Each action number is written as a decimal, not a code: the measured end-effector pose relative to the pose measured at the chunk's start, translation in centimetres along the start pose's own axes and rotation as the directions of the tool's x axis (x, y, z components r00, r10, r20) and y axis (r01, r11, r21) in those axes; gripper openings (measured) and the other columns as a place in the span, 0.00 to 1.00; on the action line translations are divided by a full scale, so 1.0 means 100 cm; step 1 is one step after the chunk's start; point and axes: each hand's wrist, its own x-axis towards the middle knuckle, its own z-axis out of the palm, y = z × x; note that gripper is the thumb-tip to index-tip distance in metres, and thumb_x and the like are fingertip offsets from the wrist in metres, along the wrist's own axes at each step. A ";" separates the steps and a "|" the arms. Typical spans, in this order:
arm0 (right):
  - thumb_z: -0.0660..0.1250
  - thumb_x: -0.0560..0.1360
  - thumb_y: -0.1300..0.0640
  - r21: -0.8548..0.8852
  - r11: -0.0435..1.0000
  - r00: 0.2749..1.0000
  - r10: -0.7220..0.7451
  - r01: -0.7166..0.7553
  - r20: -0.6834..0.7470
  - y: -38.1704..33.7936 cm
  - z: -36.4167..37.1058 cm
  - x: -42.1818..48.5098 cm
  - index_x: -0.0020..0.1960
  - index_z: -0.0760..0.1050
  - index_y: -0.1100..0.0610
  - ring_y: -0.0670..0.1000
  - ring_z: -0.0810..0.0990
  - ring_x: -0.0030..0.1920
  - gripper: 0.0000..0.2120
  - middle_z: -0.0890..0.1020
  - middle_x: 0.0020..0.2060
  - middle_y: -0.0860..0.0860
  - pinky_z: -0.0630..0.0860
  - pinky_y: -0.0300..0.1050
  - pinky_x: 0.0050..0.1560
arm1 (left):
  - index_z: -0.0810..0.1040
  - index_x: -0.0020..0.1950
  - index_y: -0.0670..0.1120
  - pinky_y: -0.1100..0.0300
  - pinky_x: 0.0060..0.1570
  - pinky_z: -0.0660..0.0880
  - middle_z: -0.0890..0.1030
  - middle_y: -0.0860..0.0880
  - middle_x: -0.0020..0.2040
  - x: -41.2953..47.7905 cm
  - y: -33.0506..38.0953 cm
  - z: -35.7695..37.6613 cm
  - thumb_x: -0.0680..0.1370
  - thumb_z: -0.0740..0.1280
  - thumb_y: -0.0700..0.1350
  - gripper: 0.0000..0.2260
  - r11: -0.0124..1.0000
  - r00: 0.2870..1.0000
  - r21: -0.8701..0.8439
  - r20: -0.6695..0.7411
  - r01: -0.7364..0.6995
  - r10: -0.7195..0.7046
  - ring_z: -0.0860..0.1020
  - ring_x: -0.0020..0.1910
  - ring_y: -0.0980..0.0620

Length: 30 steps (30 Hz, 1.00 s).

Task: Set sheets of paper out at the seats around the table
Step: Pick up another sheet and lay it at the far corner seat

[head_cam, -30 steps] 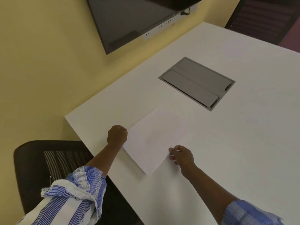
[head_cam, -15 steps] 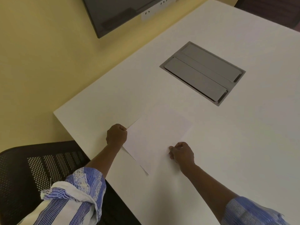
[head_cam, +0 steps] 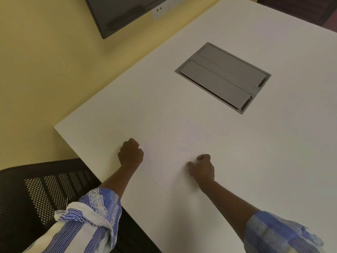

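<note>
One white sheet of paper (head_cam: 166, 157) lies flat near the corner of the white table (head_cam: 264, 161), hard to tell from the tabletop; its near corner shows as a thin line. My left hand (head_cam: 130, 155) is a closed fist gripping the sheet's left edge. My right hand (head_cam: 201, 168) pinches the right edge between thumb and fingers. Both hands rest low on the table, in front of the black mesh chair (head_cam: 36, 194).
A grey hinged cable box lid (head_cam: 222, 77) is set into the table beyond the sheet. A dark wall screen (head_cam: 116, 11) and a white socket (head_cam: 160, 10) are on the yellow wall. The table corner (head_cam: 55, 127) lies to the left.
The sheet has come down flat onto the table and slid a little toward the chair side. Both hands keep their grip on its edges. My view has tilted down and closer.
</note>
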 end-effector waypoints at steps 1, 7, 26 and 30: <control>0.68 0.71 0.52 -0.006 1.000 1.000 -0.001 0.001 -0.001 0.000 0.000 0.000 0.54 0.65 0.49 0.54 0.83 0.43 0.16 0.85 0.41 0.52 0.76 0.48 0.42 | 0.76 0.57 0.45 0.50 0.51 0.75 0.78 0.43 0.56 -0.001 0.000 0.002 0.77 0.67 0.44 0.09 0.999 1.000 0.043 -0.005 -0.017 0.017 0.79 0.53 0.43; 0.67 0.74 0.56 -0.026 1.000 1.000 -0.016 0.016 -0.016 -0.006 0.000 -0.003 0.57 0.65 0.54 0.56 0.80 0.45 0.15 0.79 0.40 0.50 0.75 0.47 0.45 | 0.74 0.59 0.46 0.51 0.51 0.73 0.76 0.43 0.57 -0.006 -0.003 0.005 0.77 0.68 0.47 0.12 0.987 0.996 0.149 -0.062 -0.060 0.069 0.77 0.55 0.43; 0.66 0.78 0.44 -0.182 0.957 0.939 -0.266 0.228 -0.218 0.019 -0.087 -0.073 0.62 0.68 0.52 0.52 0.75 0.43 0.19 0.80 0.41 0.48 0.68 0.45 0.45 | 0.78 0.56 0.44 0.47 0.49 0.71 0.77 0.44 0.51 -0.117 0.100 -0.021 0.74 0.69 0.53 0.16 0.838 0.808 0.122 -0.223 -0.532 0.546 0.75 0.51 0.42; 0.66 0.77 0.44 -0.205 0.936 0.885 -0.339 0.285 -0.319 0.040 -0.132 -0.107 0.62 0.68 0.51 0.51 0.77 0.42 0.18 0.83 0.42 0.49 0.68 0.45 0.43 | 0.77 0.57 0.44 0.46 0.52 0.72 0.77 0.44 0.52 -0.171 0.127 -0.027 0.75 0.68 0.54 0.16 0.766 0.734 0.114 -0.228 -0.632 0.640 0.75 0.52 0.42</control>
